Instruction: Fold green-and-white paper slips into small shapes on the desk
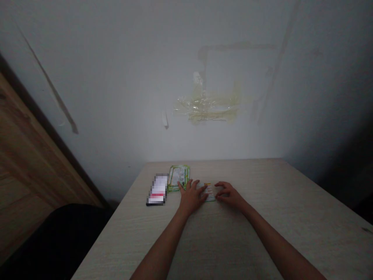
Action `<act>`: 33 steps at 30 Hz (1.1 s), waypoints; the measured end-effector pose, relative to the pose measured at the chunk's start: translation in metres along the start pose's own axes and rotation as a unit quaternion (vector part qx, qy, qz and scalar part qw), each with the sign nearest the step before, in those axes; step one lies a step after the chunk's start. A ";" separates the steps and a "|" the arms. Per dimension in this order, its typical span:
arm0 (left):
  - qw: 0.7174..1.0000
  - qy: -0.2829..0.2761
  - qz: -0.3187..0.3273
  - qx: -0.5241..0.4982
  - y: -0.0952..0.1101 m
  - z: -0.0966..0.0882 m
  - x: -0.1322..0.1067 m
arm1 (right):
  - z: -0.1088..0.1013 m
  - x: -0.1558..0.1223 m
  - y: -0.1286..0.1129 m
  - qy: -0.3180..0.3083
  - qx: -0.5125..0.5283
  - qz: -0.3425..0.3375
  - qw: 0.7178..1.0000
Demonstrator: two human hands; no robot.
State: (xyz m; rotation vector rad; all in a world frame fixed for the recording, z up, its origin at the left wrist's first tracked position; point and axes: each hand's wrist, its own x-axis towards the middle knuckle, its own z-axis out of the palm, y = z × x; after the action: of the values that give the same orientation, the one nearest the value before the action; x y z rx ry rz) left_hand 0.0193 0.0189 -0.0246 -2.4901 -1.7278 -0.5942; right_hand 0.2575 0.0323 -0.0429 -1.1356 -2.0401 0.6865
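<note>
I'm watching the card (209,193) lying flat on the bench (230,241), between the two hands. The left hand (191,197) is spreading its fingers wide, with the forefinger and thumb overlapping the card's left side; I'm not seeing a grip. The right hand (232,195) is curving its fingers loosely and keeping them apart at the card's right edge, and I'm unable to tell whether they are touching it.

What I'm worrying about most is the pickup: the card is looking thin, so fingertips could be sliding over it instead of getting under an edge. Uneven pressure from the two sides could be skewing it, or buckling it if both are pushing inward.

I'm also minding the left little finger, which is reaching over the near corner of the stack (179,177). A careless sweep there could be fanning the loose-looking pieces or nudging them into the phone (157,190), which is lying just beside them. Dim light is making the edges harder for me to judge.
</note>
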 end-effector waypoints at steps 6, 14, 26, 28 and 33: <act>1.000 -0.013 -0.007 0.003 0.000 0.000 0.000 | 0.002 -0.001 -0.004 -0.006 -0.040 -0.007 0.999; 1.000 -0.008 -0.003 0.000 0.001 0.001 0.001 | 0.007 0.007 -0.004 0.039 -0.089 0.003 0.995; 0.999 -0.034 -0.015 -0.008 0.003 -0.006 0.001 | 0.017 0.034 0.014 0.087 -0.100 0.015 0.991; 0.999 -0.035 -0.014 -0.006 0.004 -0.008 0.000 | 0.019 0.039 0.019 0.095 -0.107 0.016 0.990; 0.999 -0.041 -0.018 0.003 0.006 -0.011 0.001 | 0.021 0.048 0.024 0.108 -0.119 0.024 0.987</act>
State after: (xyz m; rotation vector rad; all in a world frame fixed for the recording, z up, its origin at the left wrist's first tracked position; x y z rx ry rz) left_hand 0.0218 0.0141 -0.0127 -2.5185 -1.8023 -0.4945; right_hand 0.2354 0.0836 -0.0581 -1.3364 -1.9493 0.3297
